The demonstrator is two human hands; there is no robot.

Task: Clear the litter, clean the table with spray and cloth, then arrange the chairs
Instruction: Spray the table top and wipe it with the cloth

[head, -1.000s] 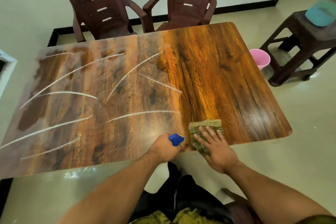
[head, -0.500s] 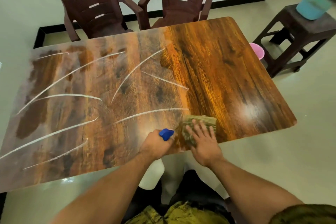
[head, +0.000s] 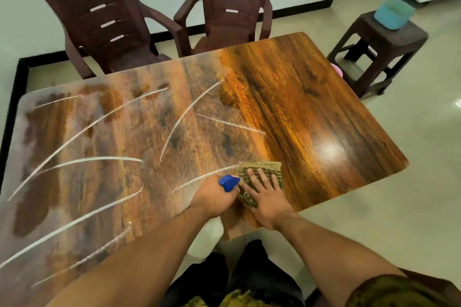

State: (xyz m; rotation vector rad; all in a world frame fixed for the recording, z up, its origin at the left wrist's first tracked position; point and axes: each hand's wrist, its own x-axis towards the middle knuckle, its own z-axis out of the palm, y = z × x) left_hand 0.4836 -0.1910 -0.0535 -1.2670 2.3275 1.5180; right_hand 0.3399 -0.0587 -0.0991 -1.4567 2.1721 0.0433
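1. Since a second ago the cloth (head: 260, 177) under my right hand (head: 268, 197) slid left, onto the end of the nearest foam streak (head: 199, 180).
2. Fingers spread flat on it; unwiped streaks all lie left of them.
3. Left hand (head: 213, 198) wraps the spray bottle (head: 229, 182); only its blue nozzle is clear, body hidden below the table (head: 311, 112) edge.
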